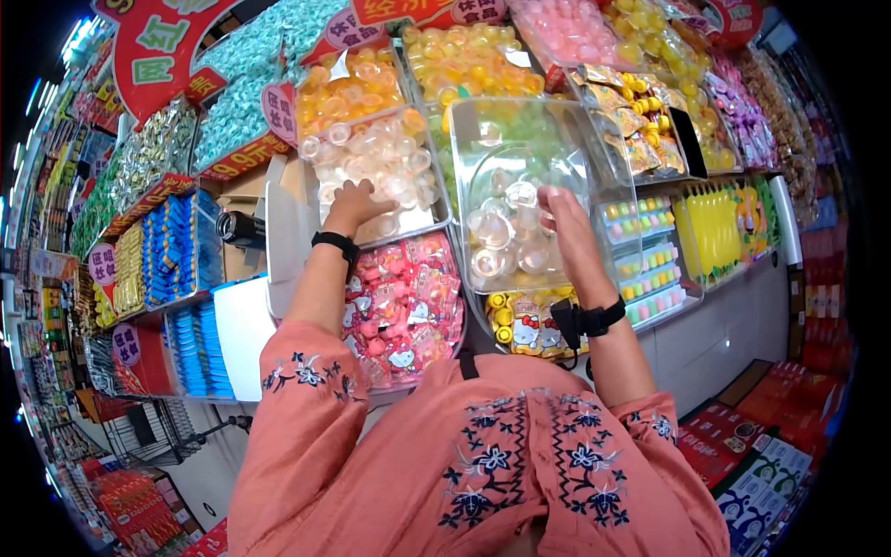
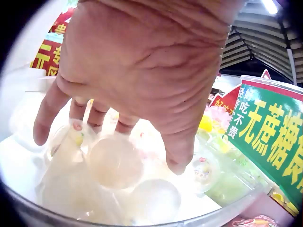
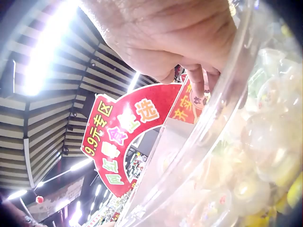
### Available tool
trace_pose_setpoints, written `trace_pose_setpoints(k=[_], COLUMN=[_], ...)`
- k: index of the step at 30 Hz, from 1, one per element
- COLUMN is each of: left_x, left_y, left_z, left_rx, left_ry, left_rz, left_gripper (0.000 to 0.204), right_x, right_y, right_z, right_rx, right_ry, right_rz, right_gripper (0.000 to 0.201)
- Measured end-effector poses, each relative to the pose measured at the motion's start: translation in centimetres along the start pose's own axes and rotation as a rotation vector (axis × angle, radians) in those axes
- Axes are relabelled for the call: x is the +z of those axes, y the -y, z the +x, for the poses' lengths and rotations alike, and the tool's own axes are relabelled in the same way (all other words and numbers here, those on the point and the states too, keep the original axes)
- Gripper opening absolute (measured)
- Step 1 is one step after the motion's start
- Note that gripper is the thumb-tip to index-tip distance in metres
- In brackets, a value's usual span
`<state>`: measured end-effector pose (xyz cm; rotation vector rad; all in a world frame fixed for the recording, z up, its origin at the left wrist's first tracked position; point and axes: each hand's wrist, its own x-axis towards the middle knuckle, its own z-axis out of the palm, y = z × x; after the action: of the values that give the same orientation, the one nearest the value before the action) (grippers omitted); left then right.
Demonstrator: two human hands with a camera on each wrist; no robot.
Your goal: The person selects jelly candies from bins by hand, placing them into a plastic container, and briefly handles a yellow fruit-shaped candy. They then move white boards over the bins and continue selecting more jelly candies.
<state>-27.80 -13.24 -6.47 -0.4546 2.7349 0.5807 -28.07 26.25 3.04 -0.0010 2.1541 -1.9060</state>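
My left hand (image 1: pixel 357 209) reaches over a bin of clear jelly cups (image 1: pixel 394 162). In the left wrist view the fingers of this hand (image 2: pixel 142 61) are spread and point down among the cups, close to a pale cup (image 2: pixel 116 161), with nothing visibly gripped. My right hand (image 1: pixel 574 239) is at the right side of a clear plastic container (image 1: pixel 515 116) that holds several jelly cups (image 1: pixel 501 227). The right wrist view shows the hand (image 3: pixel 180 38) beside the container's rim (image 3: pixel 208 125), its fingers slightly bent and partly hidden; contact with a cup cannot be told.
Pink candy packets (image 1: pixel 404 302) lie in front of the left bin, and yellow packets (image 1: pixel 538 325) below the clear container. Orange cups (image 1: pixel 353 88) sit behind. A black cylinder (image 1: pixel 241 227) stands at the left, and trays of coloured sweets (image 1: pixel 650 269) at the right.
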Motion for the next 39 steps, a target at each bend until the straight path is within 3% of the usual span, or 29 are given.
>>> trace_pose_setpoints(k=[7, 13, 16, 20, 23, 26, 29, 32, 38, 39], left_x=[-0.2, -0.3, 0.5, 0.5, -0.1, -1.1, -1.8, -1.6, 0.2, -0.3], left_y=[-0.2, 2.2, 2.3, -0.2, 0.3, 1.7, 3.0, 2.0, 2.7, 2.5], left_z=[-1.0, 1.8, 2.2, 0.6, 0.1, 0.3, 0.7, 0.2, 2.3, 1.9], left_rx=[-0.031, 0.02, 0.062, -0.044, -0.044, -0.068, -0.149, -0.186, -0.082, -0.1], left_ry=[0.021, 0.168, 0.151, 0.056, 0.032, 0.042, 0.19, 0.133, -0.019, -0.008], left_rz=[0.022, -0.039, -0.045, 0.149, 0.08, -0.077, -0.339, -0.343, -0.102, -0.185], left_gripper=[0.093, 0.092, 0.091, 0.089, 0.087, 0.079, 0.07, 0.06, 0.044, 0.041], right_x=[0.3, 0.0, 0.1, 0.6, 0.7, 0.5, 0.5, 0.7, 0.9, 0.9], right_y=[0.5, 0.6, 0.4, 0.0, 0.2, 0.5, 0.7, 0.6, 0.7, 1.0], right_z=[-0.1, -0.2, 0.1, 0.8, 0.7, 0.5, 0.4, 0.5, 0.4, 0.1], right_rx=[0.016, 0.028, 0.022, 0.004, 0.02, 0.04, 0.065, 0.054, 0.031, 0.038], right_ry=[-0.015, 0.006, 0.007, 0.02, 0.037, 0.032, 0.019, 0.029, 0.036, 0.027], right_rz=[0.019, 0.003, -0.019, -0.018, -0.013, 0.015, 0.031, 0.031, 0.049, 0.051], right_gripper=[0.047, 0.046, 0.046, 0.045, 0.042, 0.041, 0.04, 0.04, 0.041, 0.041])
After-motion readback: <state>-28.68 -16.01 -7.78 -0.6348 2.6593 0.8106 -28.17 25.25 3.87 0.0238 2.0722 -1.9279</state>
